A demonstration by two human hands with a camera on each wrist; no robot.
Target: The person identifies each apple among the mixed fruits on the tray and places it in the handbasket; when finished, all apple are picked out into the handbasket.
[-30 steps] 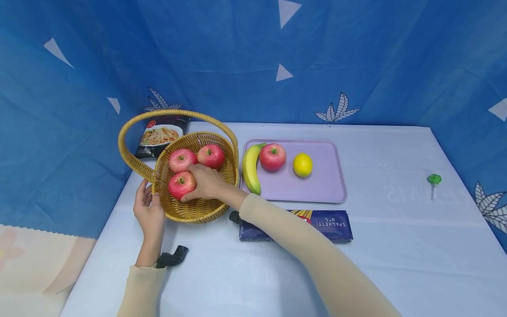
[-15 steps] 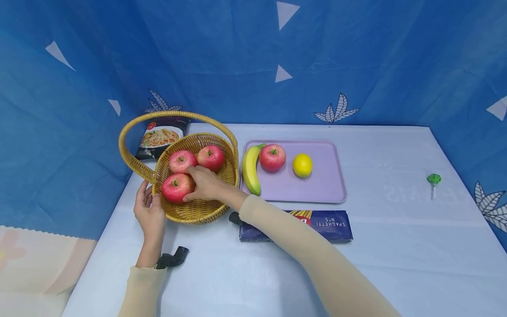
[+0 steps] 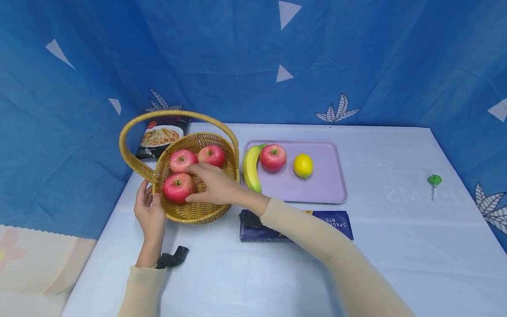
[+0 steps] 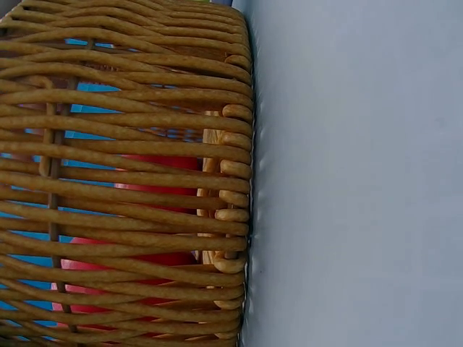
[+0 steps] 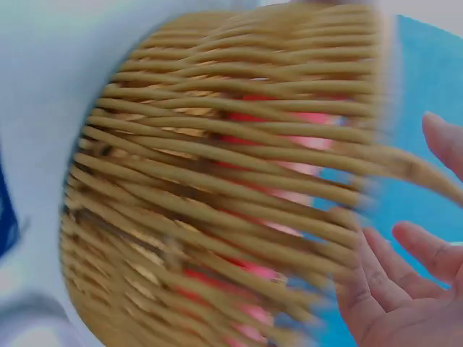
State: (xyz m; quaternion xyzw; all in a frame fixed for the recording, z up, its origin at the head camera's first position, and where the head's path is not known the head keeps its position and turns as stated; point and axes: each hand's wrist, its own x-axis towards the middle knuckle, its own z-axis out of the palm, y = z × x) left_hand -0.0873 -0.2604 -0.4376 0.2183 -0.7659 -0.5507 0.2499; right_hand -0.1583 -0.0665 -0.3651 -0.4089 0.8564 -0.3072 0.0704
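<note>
Head: above, facing forward and down, farthest off; takes in basket and table.
Left wrist: low at basket's near left, very close, facing the weave, turned sideways.
Right wrist: at its near right, close, also sideways.
All share: basket, apples.

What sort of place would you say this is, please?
It looks like a staged indoor tabletop set-up, though the wider room is unseen: a patterned blue cloth hangs behind a white-covered table bearing a wicker basket and a lilac tray.
</note>
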